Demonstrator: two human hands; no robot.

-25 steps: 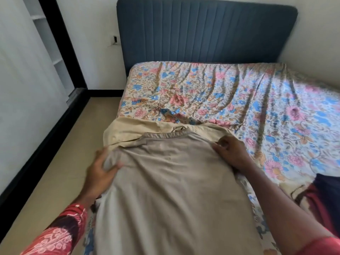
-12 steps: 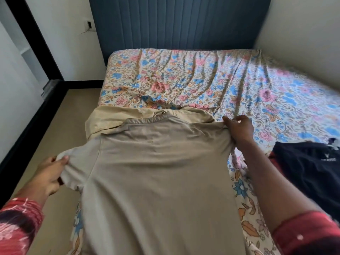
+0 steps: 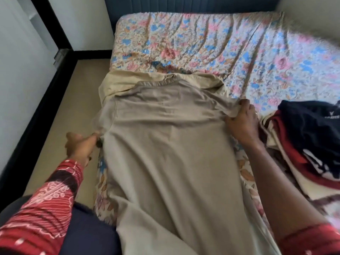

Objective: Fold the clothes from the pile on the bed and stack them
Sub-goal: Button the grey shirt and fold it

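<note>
A grey-beige T-shirt (image 3: 171, 148) lies spread flat, collar away from me, along the left edge of the bed (image 3: 211, 43). My left hand (image 3: 81, 144) pinches its left sleeve out over the bed's side. My right hand (image 3: 242, 122) grips the bunched right sleeve at the shoulder. Under the shirt's collar end lies a folded cream garment (image 3: 125, 83). The pile of clothes (image 3: 309, 137), dark navy, red and cream, sits on the bed to the right of my right arm.
The bed has a floral sheet and a dark blue headboard (image 3: 184, 4). Beige floor (image 3: 60, 111) runs along the left side, bordered by a black skirting and a white wall. A wall rises behind the far right of the bed.
The camera has tilted down and nearer. My left hand has drawn the left sleeve down and in toward the shirt's side. My right hand now bunches the right sleeve. More of the pile shows.
</note>
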